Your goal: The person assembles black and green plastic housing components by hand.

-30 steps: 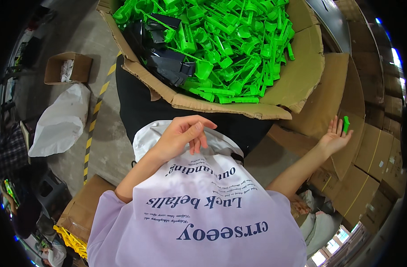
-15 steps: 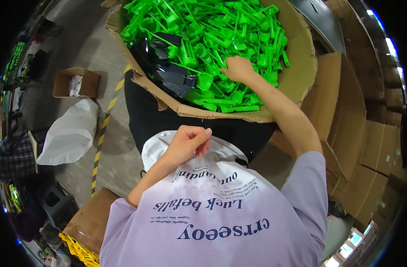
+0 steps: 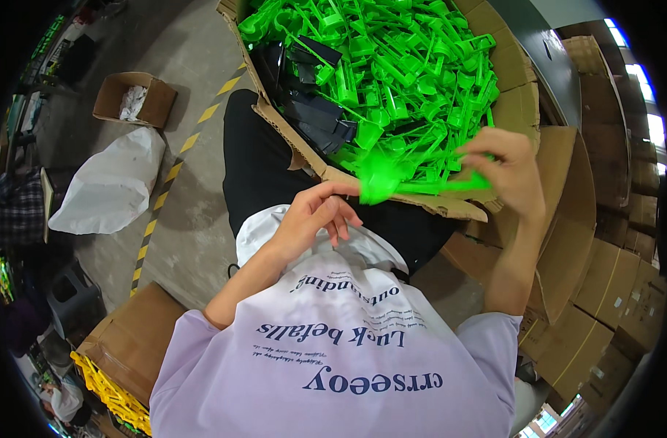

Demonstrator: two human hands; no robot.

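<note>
Bright green plastic piece, long and thin with a wider end point(image 3: 379, 181), was between the two hands, over the near edge of the big brown cardboard box point(image 3: 522, 106). It was very blurry, so its exact shape was hard to see. Half a second before, the right hand point(image 3: 505, 169) was down in the heap of shiny green plastic parts point(image 3: 421, 80). Now it was out at the right side of the near edge, by the thin end of the piece. That meant the piece was up off the heap, with a hand at each end.

The right hand had bent fingers and seemed to hold the thin end, but the blur hid whether they were squeezed tight. The left hand point(image 3: 313, 216) was in front of the white and pale purple shirt point(image 3: 333, 343), its fingers loosely bent. Its pointing finger reached the wide end; I could not tell if it gripped. Black plastic parts point(image 3: 311, 115) lay left of the heap's middle.
</note>
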